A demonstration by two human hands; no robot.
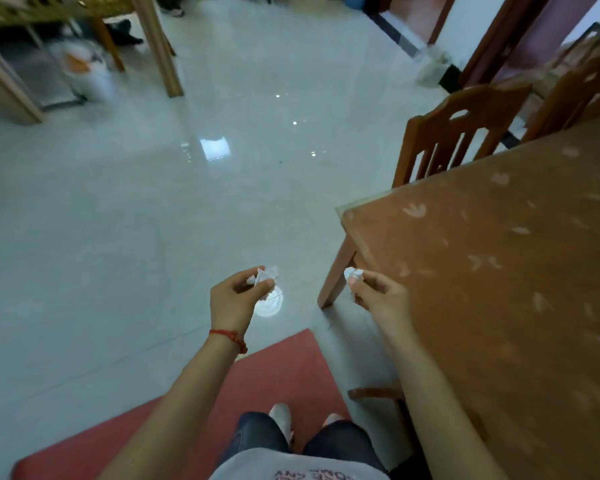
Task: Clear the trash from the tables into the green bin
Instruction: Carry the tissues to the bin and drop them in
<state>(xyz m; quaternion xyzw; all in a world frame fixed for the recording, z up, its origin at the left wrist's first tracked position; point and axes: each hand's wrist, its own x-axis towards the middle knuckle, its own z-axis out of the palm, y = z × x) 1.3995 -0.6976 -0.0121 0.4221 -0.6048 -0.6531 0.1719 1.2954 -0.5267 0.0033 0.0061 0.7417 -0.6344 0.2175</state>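
Note:
My left hand [236, 296], with a red string bracelet on the wrist, pinches a crumpled white paper scrap [265, 274] between thumb and fingers over the tiled floor. Beside the corner of the wooden table [499, 271], my right hand [378, 294] grips a second small white paper ball [353, 273]. Both hands are held out in front of me at about the same height. No green bin shows in this view.
A wooden chair [458, 133] stands at the table's far side, another behind it. A red mat [278, 372] lies under my feet. A blurred white bag-lined container [89, 72] stands far left near wooden posts; another pale bin [433, 65] sits by the doorway.

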